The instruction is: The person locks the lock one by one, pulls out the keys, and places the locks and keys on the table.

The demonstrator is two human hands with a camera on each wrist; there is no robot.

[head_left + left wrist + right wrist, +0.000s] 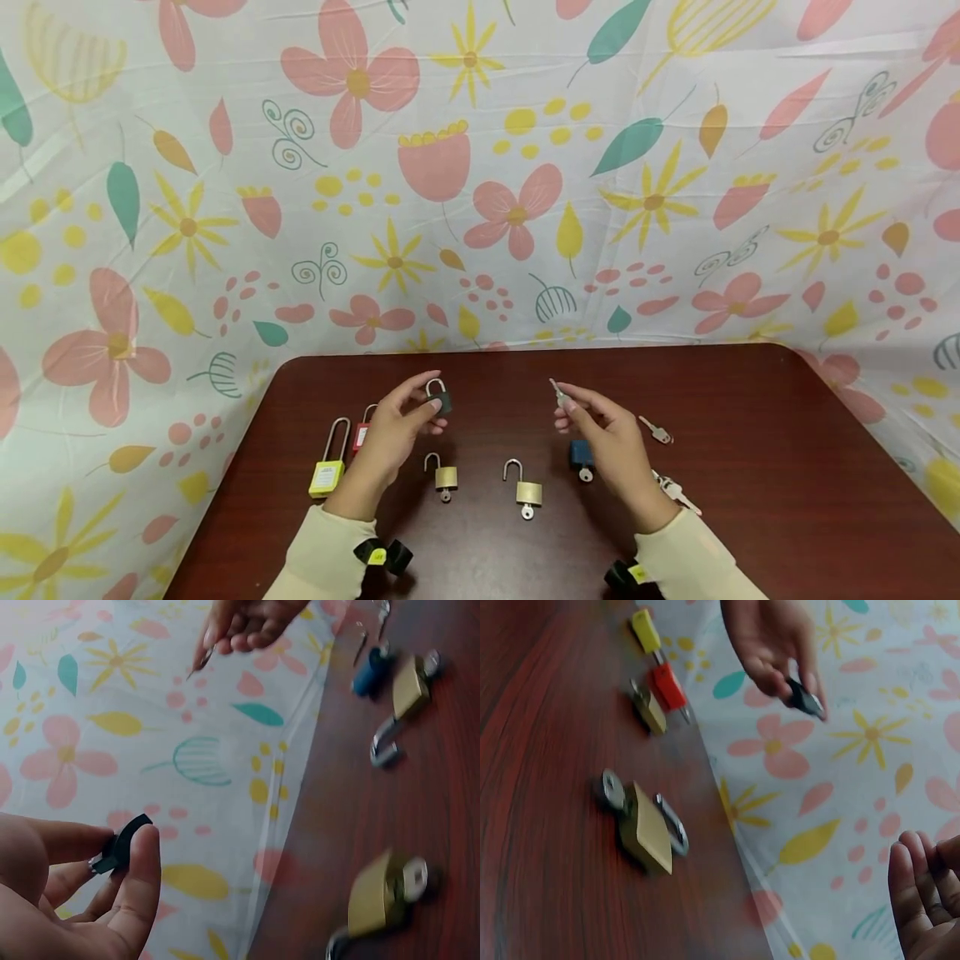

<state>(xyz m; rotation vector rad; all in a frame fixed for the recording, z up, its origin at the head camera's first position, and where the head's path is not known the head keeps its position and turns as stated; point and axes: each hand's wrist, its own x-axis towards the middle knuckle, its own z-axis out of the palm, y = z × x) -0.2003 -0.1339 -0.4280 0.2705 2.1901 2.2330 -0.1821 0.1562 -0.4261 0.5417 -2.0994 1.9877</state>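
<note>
Raised above the table, my left hand [392, 429] pinches a small dark padlock [442, 403] between thumb and fingers, its silver shackle pointing up. In the left wrist view the dark padlock [124, 844] appears edge-on between the fingertips. My right hand [611, 437] holds a small silver key [558, 393] between thumb and forefinger, its tip pointing up and left. A wide gap separates key and padlock. Below the hands lie two brass padlocks [446, 477] with shackles open and keys in them. A blue padlock [581, 453] with a key lies partly hidden by my right hand.
On the left are a yellow long-shackle padlock [326, 478] and a red padlock [361, 435], partly covered by my left hand. A loose key [657, 431] and a bunch of keys [678, 493] lie to the right. A floral cloth [480, 208] hangs behind the table's back edge.
</note>
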